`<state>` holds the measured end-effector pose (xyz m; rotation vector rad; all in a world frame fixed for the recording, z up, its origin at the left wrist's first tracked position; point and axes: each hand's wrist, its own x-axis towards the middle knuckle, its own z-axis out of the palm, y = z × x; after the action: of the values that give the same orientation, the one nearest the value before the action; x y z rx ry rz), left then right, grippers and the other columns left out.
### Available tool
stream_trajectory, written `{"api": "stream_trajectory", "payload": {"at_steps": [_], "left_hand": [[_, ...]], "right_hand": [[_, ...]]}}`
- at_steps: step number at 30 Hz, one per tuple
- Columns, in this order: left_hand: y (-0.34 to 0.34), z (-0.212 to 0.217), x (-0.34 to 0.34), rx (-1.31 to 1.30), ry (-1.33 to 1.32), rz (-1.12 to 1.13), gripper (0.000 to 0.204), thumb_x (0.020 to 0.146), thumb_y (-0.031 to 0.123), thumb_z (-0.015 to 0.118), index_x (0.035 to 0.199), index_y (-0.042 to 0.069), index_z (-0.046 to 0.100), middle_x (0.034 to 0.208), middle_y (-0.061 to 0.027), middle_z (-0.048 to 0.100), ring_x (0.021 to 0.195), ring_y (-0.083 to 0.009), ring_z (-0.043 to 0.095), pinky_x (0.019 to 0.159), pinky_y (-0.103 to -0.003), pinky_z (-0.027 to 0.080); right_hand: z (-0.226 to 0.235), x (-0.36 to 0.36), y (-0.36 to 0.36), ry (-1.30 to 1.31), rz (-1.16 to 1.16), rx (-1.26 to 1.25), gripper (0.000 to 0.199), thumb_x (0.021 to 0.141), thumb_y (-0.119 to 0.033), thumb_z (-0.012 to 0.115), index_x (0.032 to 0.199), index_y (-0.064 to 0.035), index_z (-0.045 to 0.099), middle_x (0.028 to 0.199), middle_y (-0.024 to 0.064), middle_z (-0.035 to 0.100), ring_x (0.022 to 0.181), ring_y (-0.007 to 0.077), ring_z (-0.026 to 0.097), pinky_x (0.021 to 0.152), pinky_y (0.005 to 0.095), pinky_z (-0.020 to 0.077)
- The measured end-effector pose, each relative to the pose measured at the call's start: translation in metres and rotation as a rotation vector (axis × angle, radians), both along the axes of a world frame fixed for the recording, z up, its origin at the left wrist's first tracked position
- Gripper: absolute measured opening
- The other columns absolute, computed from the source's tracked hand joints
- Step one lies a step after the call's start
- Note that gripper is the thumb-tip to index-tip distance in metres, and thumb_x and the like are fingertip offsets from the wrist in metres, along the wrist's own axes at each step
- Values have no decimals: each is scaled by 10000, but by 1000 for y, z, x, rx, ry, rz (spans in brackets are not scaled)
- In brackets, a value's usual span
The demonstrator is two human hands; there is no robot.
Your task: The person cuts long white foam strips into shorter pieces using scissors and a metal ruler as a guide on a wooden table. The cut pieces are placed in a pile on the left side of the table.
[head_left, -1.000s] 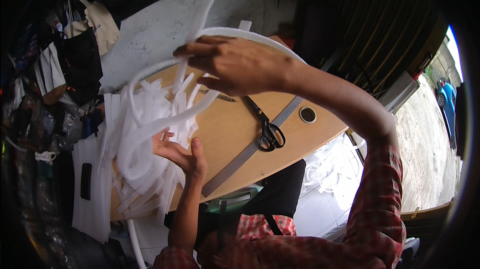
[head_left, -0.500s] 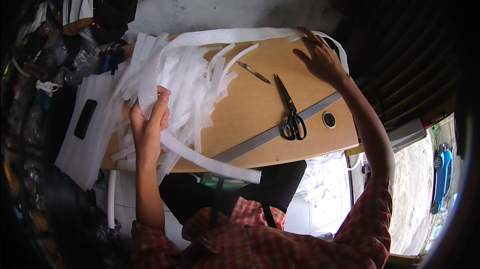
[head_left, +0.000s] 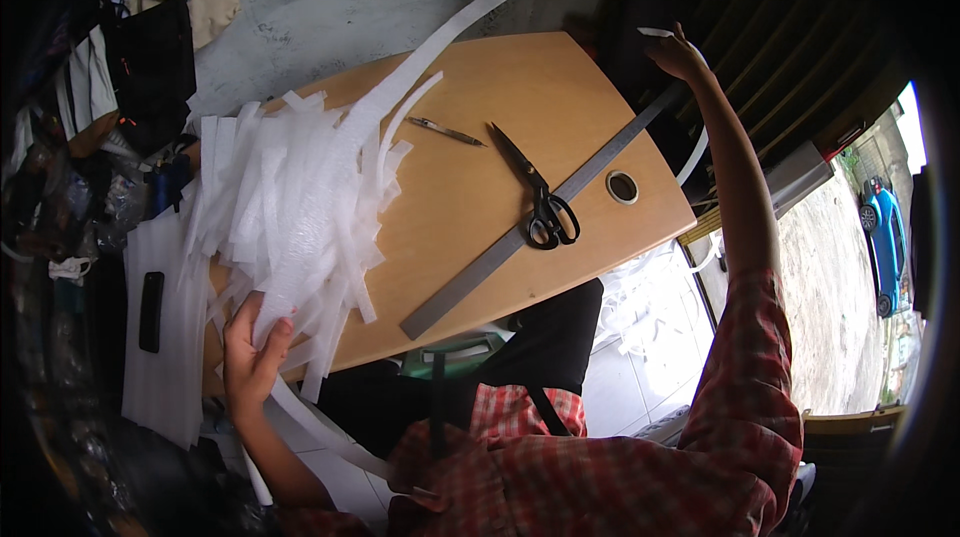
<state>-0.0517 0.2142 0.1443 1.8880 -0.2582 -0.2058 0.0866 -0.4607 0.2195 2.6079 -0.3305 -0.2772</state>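
Note:
A long white foam strip stretches over the pile of white foam strips, and its far end sticks out past the table's back edge. My left hand grips this strip at the pile's near edge, thumb on top; the tail hangs toward my lap. Beyond the table's right end, my right hand is raised and closed on a narrow white strip, which trails down beside my forearm. Black-handled scissors lie across a steel ruler. Left of them rests a slim pen-like tool.
The wooden table carries a pale ring with a dark middle near its right end. A black oblong lies on white foam sheets at left. Bags crowd the far left; white scraps cover the floor at right.
My left hand has come nearer to me with the strip. My right hand has moved outward past the table's end, and the long strip's far end now lies away from it. The view has turned.

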Motion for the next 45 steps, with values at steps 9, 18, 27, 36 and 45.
{"api": "stream_trajectory", "payload": {"at_steps": [9, 18, 27, 36, 45], "left_hand": [[-91, -21, 7, -127, 110, -332, 384, 1087, 320, 481, 1021, -16, 652, 656, 2, 522, 541, -48, 437, 498, -222, 345], [-154, -42, 8, -26, 170, -603, 279, 1059, 239, 540, 1065, -14, 658, 672, -38, 614, 536, -78, 554, 523, -248, 459], [-107, -52, 20, 52, 271, -348, 320, 1067, 234, 523, 1003, -69, 604, 721, -112, 658, 557, -94, 603, 501, -249, 498], [-119, -59, 17, 29, 285, -429, 308, 1077, 210, 483, 1040, -54, 638, 695, -87, 660, 500, -115, 616, 486, -256, 479], [-109, -67, 8, 62, 336, -402, 280, 1056, 198, 523, 1024, -49, 651, 692, -90, 682, 504, -107, 620, 490, -252, 473]], "right_hand": [[-67, -112, 203, 238, -50, 1677, 887, 991, -726, 311, 963, 58, 725, 842, 174, 734, 679, 232, 727, 613, 301, 584], [-81, -117, 253, -206, 40, 2608, 389, 1080, -359, 454, 1065, -2, 607, 962, 133, 695, 933, 247, 694, 900, 374, 536], [-42, -64, -29, -850, 161, 2293, 242, 1067, -235, 501, 1135, -38, 623, 1045, 87, 689, 991, 206, 688, 902, 388, 568], [-92, -111, 145, 125, -298, 1858, 1081, 863, -895, 208, 1192, 29, 663, 992, 146, 719, 829, 204, 702, 721, 296, 558], [-118, -117, 195, -99, -169, 1492, 235, 882, -48, 592, 1111, 1, 620, 772, 82, 654, 548, 135, 601, 495, 263, 486]]}}
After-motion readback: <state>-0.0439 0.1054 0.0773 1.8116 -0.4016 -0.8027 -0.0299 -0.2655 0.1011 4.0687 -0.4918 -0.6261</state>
